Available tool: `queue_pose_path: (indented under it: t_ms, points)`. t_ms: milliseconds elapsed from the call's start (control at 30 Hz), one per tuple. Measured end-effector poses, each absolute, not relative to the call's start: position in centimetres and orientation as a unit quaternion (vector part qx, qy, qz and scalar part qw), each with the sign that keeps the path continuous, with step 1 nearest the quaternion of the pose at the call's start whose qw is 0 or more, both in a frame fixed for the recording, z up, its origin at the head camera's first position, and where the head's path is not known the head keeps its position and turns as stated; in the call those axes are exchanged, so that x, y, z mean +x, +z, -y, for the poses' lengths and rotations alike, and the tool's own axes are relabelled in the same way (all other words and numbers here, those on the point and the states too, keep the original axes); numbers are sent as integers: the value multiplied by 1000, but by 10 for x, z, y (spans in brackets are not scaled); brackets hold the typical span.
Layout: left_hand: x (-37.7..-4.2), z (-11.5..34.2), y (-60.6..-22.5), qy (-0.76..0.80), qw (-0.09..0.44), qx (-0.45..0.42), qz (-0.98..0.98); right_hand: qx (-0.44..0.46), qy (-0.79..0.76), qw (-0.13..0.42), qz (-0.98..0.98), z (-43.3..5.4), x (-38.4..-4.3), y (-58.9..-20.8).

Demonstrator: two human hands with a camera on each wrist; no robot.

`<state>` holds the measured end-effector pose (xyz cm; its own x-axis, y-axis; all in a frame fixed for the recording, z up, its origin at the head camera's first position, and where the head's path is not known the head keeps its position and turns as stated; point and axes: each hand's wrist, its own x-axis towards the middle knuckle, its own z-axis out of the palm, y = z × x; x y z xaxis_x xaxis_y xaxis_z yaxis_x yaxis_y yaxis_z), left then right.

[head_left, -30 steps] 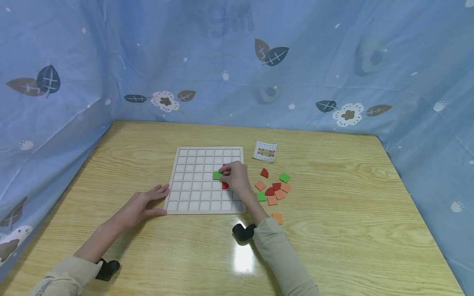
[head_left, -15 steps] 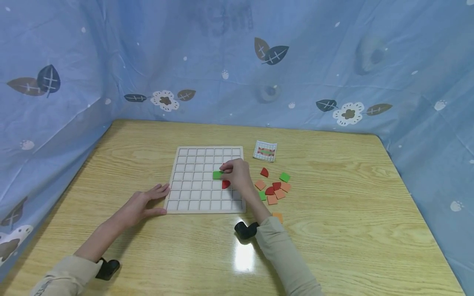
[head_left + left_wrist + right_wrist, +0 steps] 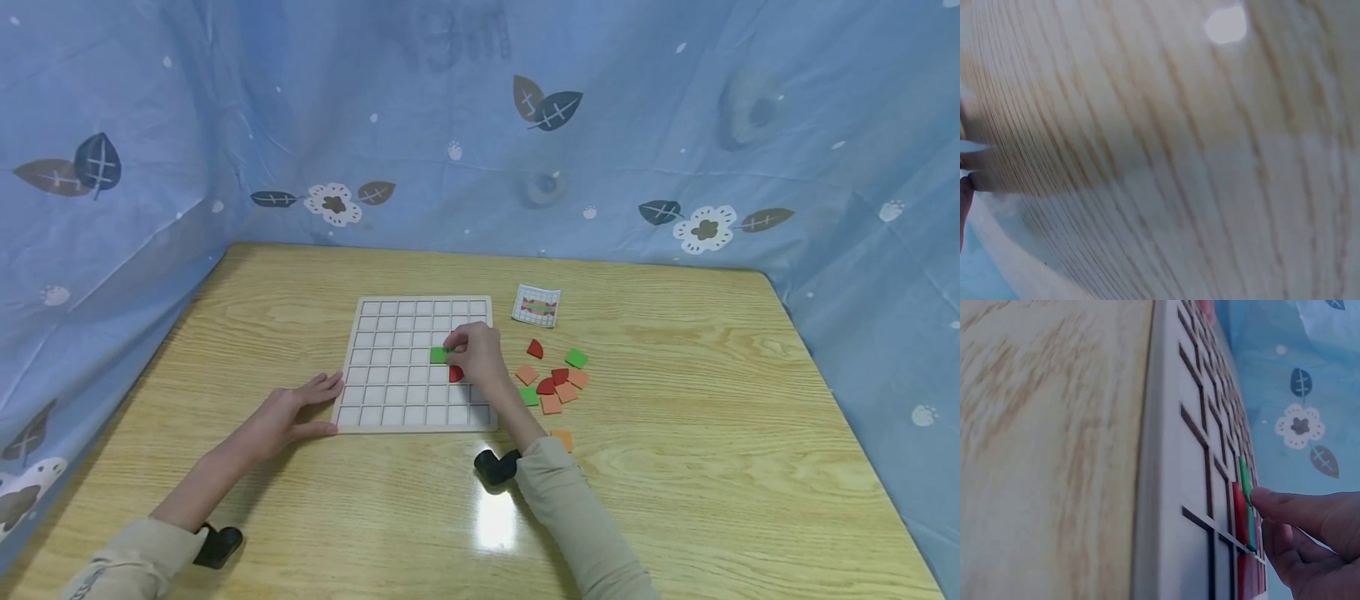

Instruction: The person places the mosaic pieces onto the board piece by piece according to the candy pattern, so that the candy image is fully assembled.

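Note:
A white grid board [image 3: 382,375] lies on the wooden table. My right hand [image 3: 480,360] is over its right part, thumb and fingers pinching a green square tile [image 3: 1251,530], mostly hidden beneath them in the head view. Left of it, another green tile [image 3: 438,356] sits in a cell. A red quarter-round piece [image 3: 455,374] shows just below the fingers, and a sliver of red shows above them. At the board's lower left edge rests my left hand [image 3: 288,417], fingers spread and touching the frame. Its wrist view catches only fingertips [image 3: 965,190] at the far left.
Right of the board lie loose pieces: red quarter-rounds [image 3: 535,348], green squares [image 3: 576,358] and several orange squares [image 3: 551,404]. One orange tile [image 3: 562,438] lies nearer, beside the right sleeve. A printed pattern card [image 3: 536,306] is behind them. Blue cloth [image 3: 450,125] hangs around the table.
My right hand has shifted slightly right and back left over the same cells, briefly uncovering more of the red piece. The left hand has stayed at the board's edge.

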<state>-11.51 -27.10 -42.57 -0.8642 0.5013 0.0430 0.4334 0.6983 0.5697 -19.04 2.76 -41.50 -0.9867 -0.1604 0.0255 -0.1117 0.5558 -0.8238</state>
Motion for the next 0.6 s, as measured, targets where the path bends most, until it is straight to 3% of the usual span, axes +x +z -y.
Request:
queue_pose_path:
  t_ms: [200, 600]
  points:
    - [-116, 270, -426, 297, 64, 250, -919, -86, -483, -2, -871, -51, -182, -407]
    - [-117, 272, -427, 286, 76, 240, -925, 12, -570, 34, -821, -175, -144, -397]
